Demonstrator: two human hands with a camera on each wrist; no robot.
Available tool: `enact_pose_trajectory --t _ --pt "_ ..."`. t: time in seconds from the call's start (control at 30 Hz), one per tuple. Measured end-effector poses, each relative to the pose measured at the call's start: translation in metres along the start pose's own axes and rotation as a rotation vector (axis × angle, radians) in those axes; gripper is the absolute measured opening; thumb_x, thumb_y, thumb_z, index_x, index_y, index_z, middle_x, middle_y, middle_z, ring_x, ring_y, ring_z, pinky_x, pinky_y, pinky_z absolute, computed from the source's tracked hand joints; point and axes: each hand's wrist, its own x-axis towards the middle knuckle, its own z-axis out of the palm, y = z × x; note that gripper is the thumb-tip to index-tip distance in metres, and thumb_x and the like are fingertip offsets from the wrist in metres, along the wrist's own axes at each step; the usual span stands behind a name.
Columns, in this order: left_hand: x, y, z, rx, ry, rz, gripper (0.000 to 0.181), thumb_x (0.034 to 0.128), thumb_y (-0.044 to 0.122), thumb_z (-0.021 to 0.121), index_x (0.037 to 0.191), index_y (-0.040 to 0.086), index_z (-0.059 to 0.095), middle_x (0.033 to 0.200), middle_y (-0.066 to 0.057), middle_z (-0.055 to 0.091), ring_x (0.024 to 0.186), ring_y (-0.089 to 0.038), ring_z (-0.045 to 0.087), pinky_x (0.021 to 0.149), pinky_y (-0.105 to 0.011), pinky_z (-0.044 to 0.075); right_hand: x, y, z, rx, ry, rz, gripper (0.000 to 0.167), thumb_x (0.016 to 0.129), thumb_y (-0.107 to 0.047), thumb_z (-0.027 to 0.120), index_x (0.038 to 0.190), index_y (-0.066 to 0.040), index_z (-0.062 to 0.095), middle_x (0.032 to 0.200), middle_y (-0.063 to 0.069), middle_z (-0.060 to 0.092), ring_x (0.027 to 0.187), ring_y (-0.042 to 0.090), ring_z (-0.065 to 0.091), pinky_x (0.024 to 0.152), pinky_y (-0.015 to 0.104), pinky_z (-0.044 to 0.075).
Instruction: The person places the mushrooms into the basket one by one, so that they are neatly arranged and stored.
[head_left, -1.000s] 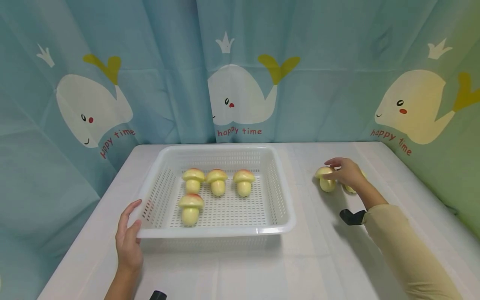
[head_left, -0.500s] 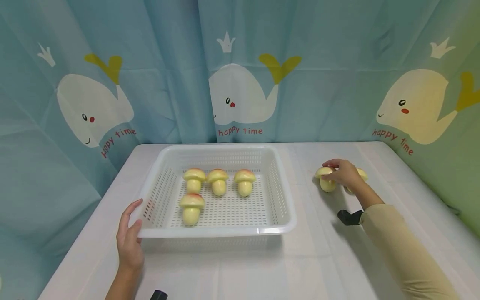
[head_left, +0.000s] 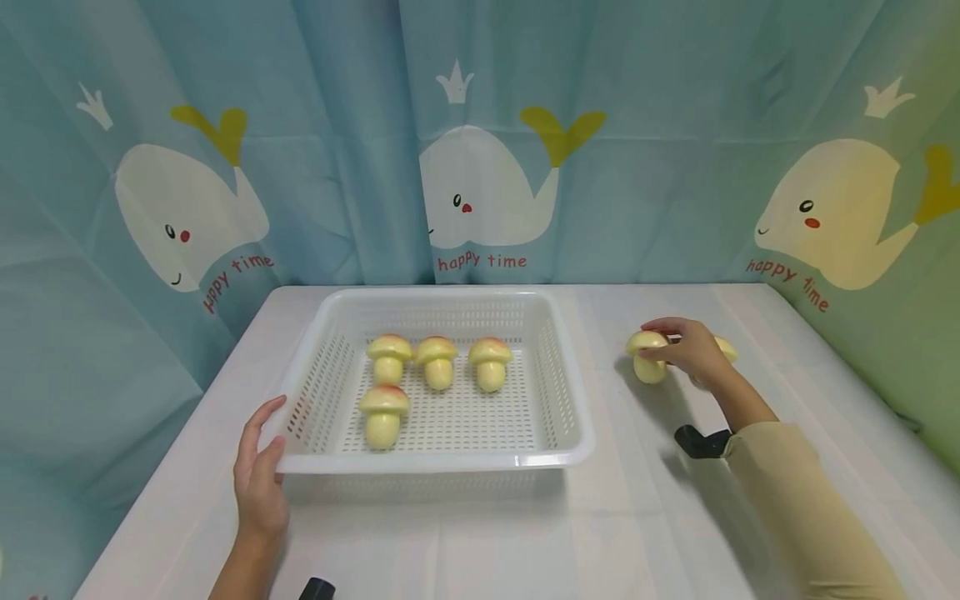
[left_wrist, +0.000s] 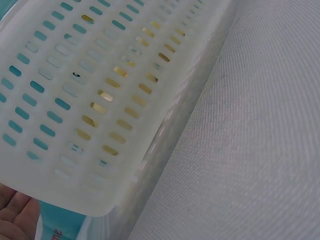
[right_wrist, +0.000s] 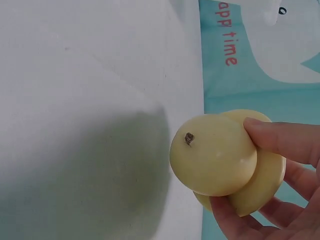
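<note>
Pale-yellow, smooth, mushroom-shaped model (head_left: 648, 369): pos. R of the basket, in the R hand (head_left: 694, 347), at the far part of the white cloth-covered table (head_left: 510, 542). R hand status: grasping; thumb on one side, fingers on the other, per R wrist view, w/ the stem end and its small dark mark (right_wrist: 189, 138) facing that cam. Change vs. 0.5 s ago: model + R hand have shifted slightly L, i.e. toward the basket; grip config. otherwise approx. the same. Meaning (judgement): grasp looks secured and the piece is now being moved, not just touched; whether it's fully clear of the table can't be confirmed. A 2nd pale-yellow mushroom model (head_left: 725, 347) sits just beyond the R hand, partly hidden by it; no change noted. White, rectangular, perforated plastic basket (head_left: 435, 464): stationary, w/ four pale-yellow, red-topped mushroom models (head_left: 384, 417) inside, i.e. three in a rear row, one in front of the leftmost; qty. unchanged. L hand (head_left: 261, 493): in contact w/ the basket's near-L rim corner, pos. unchanged; can't tell if the fingers curl round the rim. Judgement: this contact likely steadies the basket. Also present: blue-green whale-print curtain (head_left: 645, 208) behind the table; beige sleeve (head_left: 802, 500) on the R arm, black curved part (head_left: 701, 442) at its cuff.
</note>
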Motion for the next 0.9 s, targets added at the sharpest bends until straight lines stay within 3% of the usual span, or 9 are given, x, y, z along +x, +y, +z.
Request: enact_pose_trajectory --t 0.1,0.37,0.9 --pt "0.0 0.0 0.0 0.0 0.0 -0.007 0.046 0.0917 0.012 0.023 0.134 0.007 0.04 0.137 0.002 0.037 0.115 -0.012 0.04 0.082 -0.014 0.038 -0.002 -0.004 0.002 0.01 -0.006 -0.013 0.05 0.08 -0.008 0.07 0.122 0.01 0.05 0.118 0.026 0.051 0.089 0.014 0.052 0.067 0.025 0.048" --pt "0.0 0.001 0.0 -0.004 0.006 -0.017 0.046 0.0912 0.011 0.023 0.134 0.008 0.041 0.137 0.002 0.037 0.114 -0.013 0.04 0.081 -0.015 0.038 -0.01 -0.024 0.009 -0.048 0.005 -0.067 0.05 0.079 -0.016 0.072 0.12 0.004 0.055 0.118 0.023 0.054 0.101 0.031 0.052 0.069 0.022 0.045" --pt "0.0 0.001 0.0 0.001 0.011 -0.018 0.046 0.0909 0.012 0.024 0.133 0.008 0.041 0.133 0.004 0.039 0.11 -0.012 0.043 0.077 -0.015 0.042 -0.023 -0.058 0.021 -0.033 0.038 -0.152 0.045 0.077 -0.017 0.074 0.117 -0.002 0.06 0.116 0.016 0.057 0.106 0.032 0.05 0.072 0.028 0.043"
